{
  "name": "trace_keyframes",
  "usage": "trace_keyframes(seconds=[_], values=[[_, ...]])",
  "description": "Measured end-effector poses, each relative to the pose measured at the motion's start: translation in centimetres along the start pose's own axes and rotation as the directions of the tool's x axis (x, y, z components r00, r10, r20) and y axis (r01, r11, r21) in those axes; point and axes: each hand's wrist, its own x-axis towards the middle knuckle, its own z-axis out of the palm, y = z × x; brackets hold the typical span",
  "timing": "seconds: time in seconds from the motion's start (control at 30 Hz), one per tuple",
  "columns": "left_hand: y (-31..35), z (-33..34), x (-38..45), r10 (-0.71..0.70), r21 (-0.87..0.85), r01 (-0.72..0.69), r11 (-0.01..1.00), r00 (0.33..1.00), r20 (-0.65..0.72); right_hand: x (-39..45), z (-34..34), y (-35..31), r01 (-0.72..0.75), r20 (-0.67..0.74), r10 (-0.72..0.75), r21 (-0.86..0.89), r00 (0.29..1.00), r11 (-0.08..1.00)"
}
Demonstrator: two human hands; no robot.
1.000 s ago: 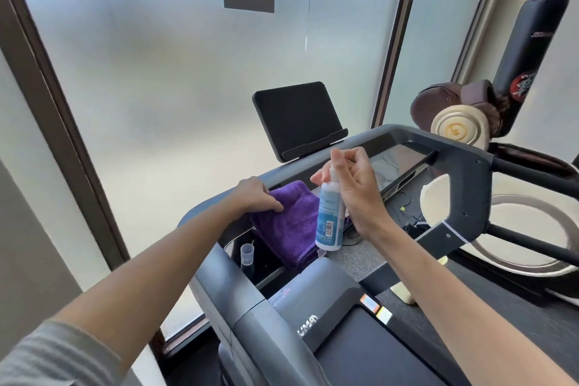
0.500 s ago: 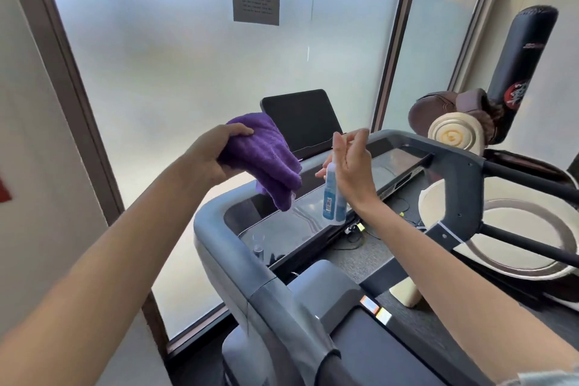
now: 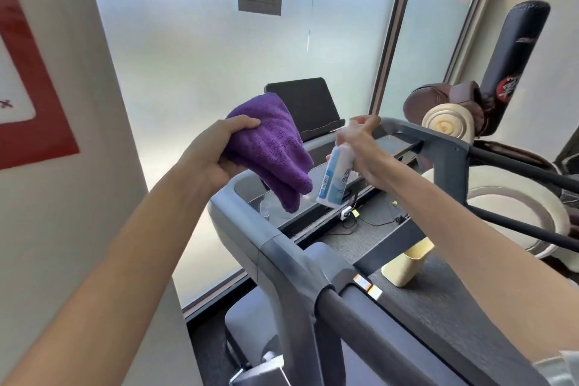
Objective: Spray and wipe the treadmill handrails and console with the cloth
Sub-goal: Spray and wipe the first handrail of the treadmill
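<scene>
Two bare hands are raised above the grey treadmill console (image 3: 282,207) in the head view: the left hand (image 3: 216,150) is closed around a folded purple microfibre cloth (image 3: 272,150), which hangs down over the console's left end without touching it, and the right hand (image 3: 360,147) is closed around a small white and blue spray bottle (image 3: 333,180), tilted, its nozzle end hidden by the fingers. Just below runs the dark padded left handrail (image 3: 369,320), and a pale yellow plastic container (image 3: 404,266) stands on the black treadmill belt (image 3: 454,307)

I note a purple cloth (image 3: 275,147), a white spray bottle (image 3: 333,180) with blue label, grey treadmill handrails (image 3: 282,263), a cream-yellow bin (image 3: 405,266), and a red-bordered wall sign (image 3: 34,97).
</scene>
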Motion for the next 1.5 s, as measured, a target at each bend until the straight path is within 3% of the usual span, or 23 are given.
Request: trace_keyframes(seconds=[0.27,0.6,0.7,0.9,1.23,1.5], values=[[-4.3,1.7,-6.6,0.091,-0.013,-0.092,0.996,0.994,-0.063,-5.0,-2.6,1.3,-0.007,0.22,-0.021,0.129,0.975,0.992],[-11.3,7.3,-16.2,0.105,-0.12,-0.161,0.98,0.92,-0.377,-11.3,-7.4,4.3,0.28,0.328,-0.334,0.201,0.884,0.939],[-12.5,8.5,-18.8,0.06,-0.18,-0.16,0.97,0.885,-0.462,-13.3,-8.1,4.5,0.25,0.385,-0.318,0.216,0.866,0.944],[-14.0,9.9,-23.2,0.075,-0.199,-0.182,0.963,0.889,-0.451,-16.7,-10.1,4.9,0.178,0.533,-0.222,0.134,0.816,0.975],[-18.1,8.7,-32.0,0.061,-0.179,-0.178,0.968,0.852,-0.519,-23.8,-14.4,6.8,0.298,0.387,-0.331,0.143,0.861,0.944],[-22.4,9.1,-33.4,-0.015,-0.172,-0.118,0.978,0.784,-0.621,-25.3,-15.5,8.1,0.381,0.504,-0.295,-0.076,0.812,0.921]])
